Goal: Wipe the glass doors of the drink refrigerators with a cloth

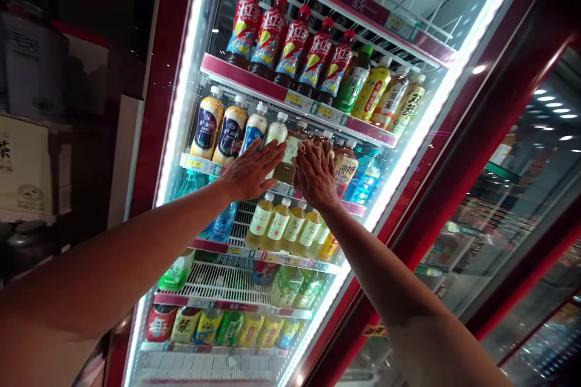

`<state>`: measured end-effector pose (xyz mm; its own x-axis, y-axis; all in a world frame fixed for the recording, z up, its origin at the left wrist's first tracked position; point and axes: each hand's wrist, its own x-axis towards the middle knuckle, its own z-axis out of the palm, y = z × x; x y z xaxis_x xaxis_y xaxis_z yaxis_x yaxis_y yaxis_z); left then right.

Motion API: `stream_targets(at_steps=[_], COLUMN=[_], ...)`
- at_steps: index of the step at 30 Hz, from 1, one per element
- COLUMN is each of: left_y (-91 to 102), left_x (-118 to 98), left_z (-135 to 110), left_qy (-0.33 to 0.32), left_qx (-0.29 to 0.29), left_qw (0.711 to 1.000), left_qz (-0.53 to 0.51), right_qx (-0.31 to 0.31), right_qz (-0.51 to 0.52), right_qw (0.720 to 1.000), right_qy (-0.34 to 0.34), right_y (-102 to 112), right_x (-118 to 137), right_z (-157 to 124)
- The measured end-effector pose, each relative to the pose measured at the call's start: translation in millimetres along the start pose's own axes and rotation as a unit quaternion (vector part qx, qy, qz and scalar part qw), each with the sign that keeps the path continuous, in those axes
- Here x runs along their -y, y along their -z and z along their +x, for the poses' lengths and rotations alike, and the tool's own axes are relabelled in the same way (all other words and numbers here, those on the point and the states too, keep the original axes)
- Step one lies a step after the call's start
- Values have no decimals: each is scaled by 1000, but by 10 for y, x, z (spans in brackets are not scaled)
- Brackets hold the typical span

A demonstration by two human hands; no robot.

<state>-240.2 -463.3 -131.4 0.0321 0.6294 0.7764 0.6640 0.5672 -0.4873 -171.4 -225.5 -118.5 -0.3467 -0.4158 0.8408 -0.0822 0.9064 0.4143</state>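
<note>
Forearms run from the near corners up into the lit cooler (181,91). Our left hand (249,172) is flat, fingers straight and together, gripping nothing; its fingertips rest against a pale bottle (276,132). Our right hand (314,174), just beside it, lies with fingers bent over an amber bottle (289,166); we cannot tell whether they close round it. Both bottles stand upright in the row on the shelf (200,164) directly ahead of the hands.

We judge the step in hand to be squaring up this row, the amber bottle being settled between its neighbours. A next move would call for a light sideways press that keeps the bottles upright.

Edges: the shelf's front lip lies below the wrists, and the rail (272,87) of the shelf above sits just over the fingertips. Room is tight beyond the hands and open behind them. The door frame (454,151) stands well to the right of the right hand.
</note>
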Motion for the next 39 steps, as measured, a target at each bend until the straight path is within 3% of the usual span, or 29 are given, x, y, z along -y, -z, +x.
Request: stream_targets(at_steps=[4,8,12,18,22,25,29,32,36,39], left_y=[76,40,9,42,66,109,193,231,247,270], left_x=[188,319,338,293,302,364,487,561,625,680], left_z=[-115,-284,-352,-371,-446,-494,-531,-597,-738,-804], left_qy=[32,56,59,73,60,40,8,-1,12,2], left_qx=[-40,-56,-42,-25,-13,-5,21,18,17,20], left_qw=[998,996,997,997,998,999,1000,1000,1000,1000], left_qz=[29,45,35,8,1,5,2,10,14,16], right_qx=[-36,2,13,-51,-6,7,-46,-71,-32,2], right_qz=[-1,3,7,6,15,14,-3,-2,24,29], right_qw=[998,1000,999,997,1000,999,999,996,999,999], right_qy=[-60,0,34,-57,13,49,-11,-47,4,30], right_y=[-48,-100,-79,-150,-187,-156,-159,-226,-259,-212], right_x=[133,403,425,527,761,784,772,903,1087,1078], right_z=[120,58,121,364,302,346,559,604,508,555])
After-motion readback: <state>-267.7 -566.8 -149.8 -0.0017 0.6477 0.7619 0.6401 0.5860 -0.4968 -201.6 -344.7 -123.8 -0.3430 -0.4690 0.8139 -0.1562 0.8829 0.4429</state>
